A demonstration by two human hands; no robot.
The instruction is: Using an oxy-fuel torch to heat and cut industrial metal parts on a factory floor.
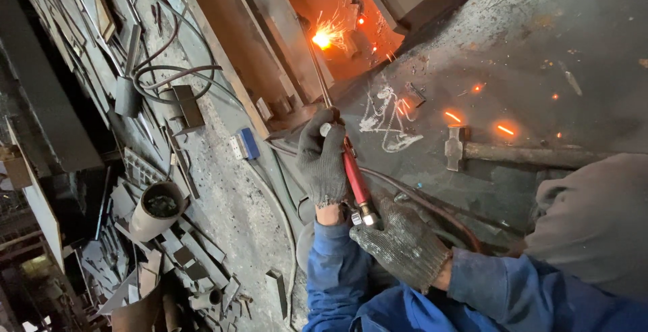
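Blue sleeves (378, 291) fill the bottom edge, with a grey-clad knee (594, 224) at lower right. Both hands wear dark knitted gloves and hold a cutting torch (354, 176) with a red handle. Left hand (322, 160) grips the upper part of the handle, its fingers clamped around it. Right hand (399, 241) sits at the lower brass end of the torch, where the hoses (432, 207) join; its fingers are curled against the valves there. A thin metal tube runs up and away from the handle to the torch tip, which meets a rusty steel beam (270, 41) in a bright orange flame (322, 39) that throws sparks. Glowing flecks lie scattered on the grey steel plate (540, 55) to the right, beside white chalk scribbles (385, 112). A hammer (520, 153) lies on that plate, well apart from the hands. At left, scrap offcuts (182, 251) and a short pipe (156, 209) litter the floor, near a small blue block (248, 143).
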